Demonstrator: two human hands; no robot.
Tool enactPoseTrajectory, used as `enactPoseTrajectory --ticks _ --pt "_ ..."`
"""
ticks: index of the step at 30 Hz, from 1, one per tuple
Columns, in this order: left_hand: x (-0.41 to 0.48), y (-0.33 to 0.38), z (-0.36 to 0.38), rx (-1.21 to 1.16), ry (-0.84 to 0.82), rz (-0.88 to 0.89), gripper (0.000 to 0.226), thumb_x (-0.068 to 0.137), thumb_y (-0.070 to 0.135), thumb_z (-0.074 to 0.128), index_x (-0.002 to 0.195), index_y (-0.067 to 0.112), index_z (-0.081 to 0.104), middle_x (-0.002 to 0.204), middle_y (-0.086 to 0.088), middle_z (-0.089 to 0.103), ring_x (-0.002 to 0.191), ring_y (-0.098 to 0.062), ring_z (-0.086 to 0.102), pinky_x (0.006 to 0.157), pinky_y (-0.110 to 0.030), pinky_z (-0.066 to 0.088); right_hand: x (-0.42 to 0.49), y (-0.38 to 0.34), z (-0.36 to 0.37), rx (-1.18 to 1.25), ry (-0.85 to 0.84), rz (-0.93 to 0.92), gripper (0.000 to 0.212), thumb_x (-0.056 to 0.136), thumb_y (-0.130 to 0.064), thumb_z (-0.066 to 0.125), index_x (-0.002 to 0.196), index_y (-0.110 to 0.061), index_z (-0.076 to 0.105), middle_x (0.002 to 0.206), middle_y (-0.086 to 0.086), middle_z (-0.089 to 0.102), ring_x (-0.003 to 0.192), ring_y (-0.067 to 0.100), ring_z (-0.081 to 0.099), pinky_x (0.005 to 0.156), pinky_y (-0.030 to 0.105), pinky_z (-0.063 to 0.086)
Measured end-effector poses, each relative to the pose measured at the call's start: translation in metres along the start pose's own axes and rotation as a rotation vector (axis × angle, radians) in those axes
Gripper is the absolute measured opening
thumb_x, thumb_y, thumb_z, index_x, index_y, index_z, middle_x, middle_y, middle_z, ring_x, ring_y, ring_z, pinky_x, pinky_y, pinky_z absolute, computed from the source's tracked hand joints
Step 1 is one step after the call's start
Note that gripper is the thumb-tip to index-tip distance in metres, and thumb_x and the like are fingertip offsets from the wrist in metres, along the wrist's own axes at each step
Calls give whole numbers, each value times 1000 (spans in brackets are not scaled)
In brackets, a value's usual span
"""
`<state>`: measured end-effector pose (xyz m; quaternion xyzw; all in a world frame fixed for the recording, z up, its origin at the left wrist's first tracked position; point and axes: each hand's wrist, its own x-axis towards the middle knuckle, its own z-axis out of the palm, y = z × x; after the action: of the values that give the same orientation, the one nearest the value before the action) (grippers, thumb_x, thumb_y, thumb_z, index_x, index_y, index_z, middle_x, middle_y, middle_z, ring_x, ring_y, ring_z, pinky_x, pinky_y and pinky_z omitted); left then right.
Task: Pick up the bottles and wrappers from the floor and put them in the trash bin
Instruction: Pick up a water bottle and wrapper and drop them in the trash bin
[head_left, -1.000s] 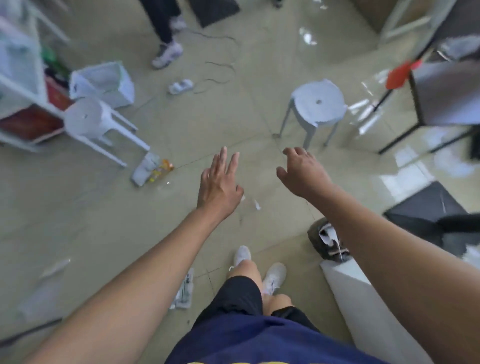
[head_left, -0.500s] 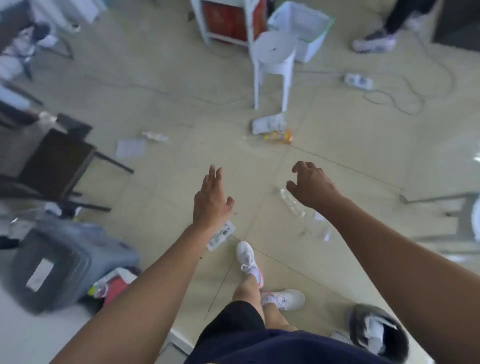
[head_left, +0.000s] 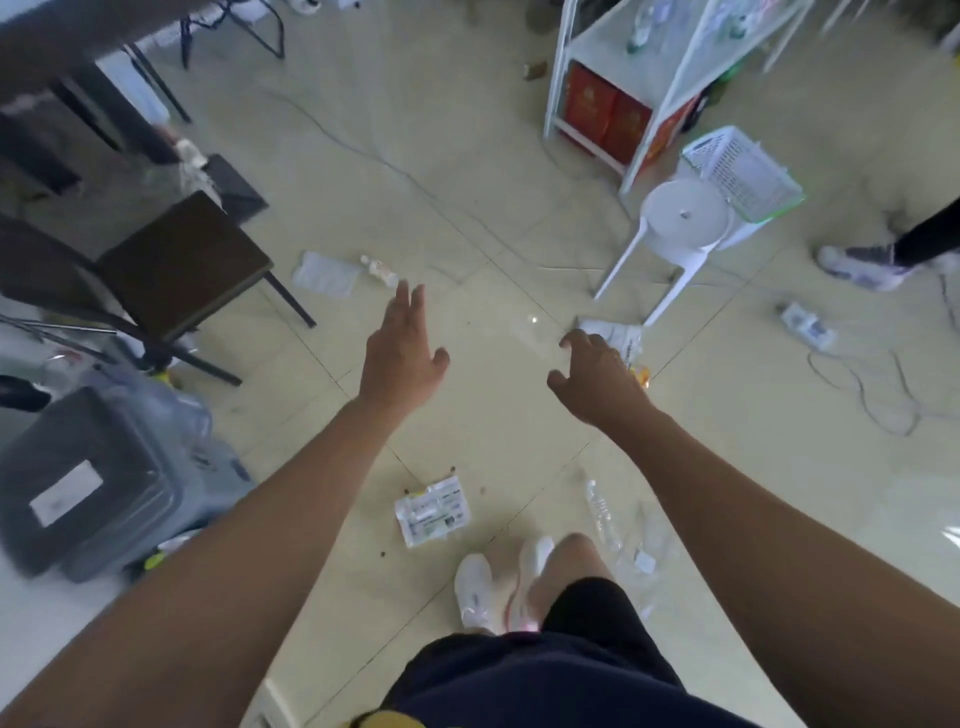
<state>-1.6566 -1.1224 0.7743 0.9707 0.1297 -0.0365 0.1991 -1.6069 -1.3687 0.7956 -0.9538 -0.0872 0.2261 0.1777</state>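
Observation:
My left hand (head_left: 402, 353) is stretched out over the tiled floor, fingers apart, holding nothing. My right hand (head_left: 597, 379) hovers with fingers curled loosely, also holding nothing. Just beyond it lies a white wrapper (head_left: 615, 335) with an orange bottle (head_left: 640, 374) partly hidden behind the hand. A printed white wrapper (head_left: 434, 512) lies in front of my feet. A clear plastic bottle (head_left: 602, 514) lies to the right of my shoes. Farther off, a flat white wrapper (head_left: 324, 273) and a small bottle (head_left: 379, 269) lie by the dark chair. The grey trash bin (head_left: 98, 483) is low on the left.
A dark chair (head_left: 182, 260) stands left, a white stool (head_left: 675, 234) and white basket (head_left: 743, 171) right, under a white shelf rack (head_left: 649, 78). Cables and a power strip (head_left: 808, 325) trail on the right floor. Another person's shoe (head_left: 857, 265) is at the far right.
The view has swung left: the stool and basket shifted to the right, the chair and grey bin came further into view. Both hands stay raised with nothing in them.

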Motion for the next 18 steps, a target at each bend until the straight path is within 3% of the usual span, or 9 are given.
enactPoseTrajectory --ticks 6,12,18 --pt "110 -11 -11 -32 27 1 80 94 21 62 161 9 19 172 -13 10 156 -28 24 110 -46 44 132 -23 -27 -31 -42 -47 48 96 -27 58 140 -12 45 137 16 51 125 39 50 95 44 43" --pt "229 -47 -13 7 2 -248 84 96 24 63 163 10 14 172 -13 7 158 -26 16 116 -47 38 293 -86 -63 -112 -111 -184 52 96 -27 57 144 -14 43 138 13 50 125 36 50 98 42 44" --pt "326 -78 -51 14 53 -382 86 92 25 64 161 2 17 171 -15 10 157 -29 21 110 -48 42 416 -183 -102 -216 -166 -347 55 95 -22 54 147 -16 39 138 10 50 125 33 49 94 43 44"
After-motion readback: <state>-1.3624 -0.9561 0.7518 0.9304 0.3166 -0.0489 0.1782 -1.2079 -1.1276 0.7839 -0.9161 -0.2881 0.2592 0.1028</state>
